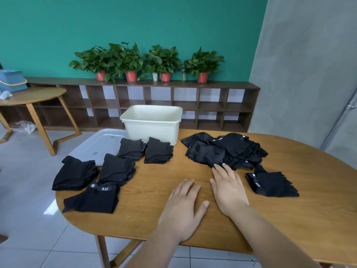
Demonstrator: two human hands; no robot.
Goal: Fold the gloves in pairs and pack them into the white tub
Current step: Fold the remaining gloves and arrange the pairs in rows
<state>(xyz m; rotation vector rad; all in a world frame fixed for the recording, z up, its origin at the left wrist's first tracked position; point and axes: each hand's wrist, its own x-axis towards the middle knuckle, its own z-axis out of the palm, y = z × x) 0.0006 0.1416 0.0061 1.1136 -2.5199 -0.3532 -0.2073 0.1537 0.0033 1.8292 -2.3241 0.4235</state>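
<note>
As left hand (183, 204) lies flat, right fingers (219, 171) straight, touching glove pile (222, 149)

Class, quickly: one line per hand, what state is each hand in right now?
Left hand: open, flat on the table, holding nothing.
Right hand: open, fingertips at the edge of the glove pile, gripping nothing.

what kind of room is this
Likely an office lounge or studio room: low cubby shelving along a teal wall, potted plants lined on top, and wooden tables on a tiled floor.
</note>
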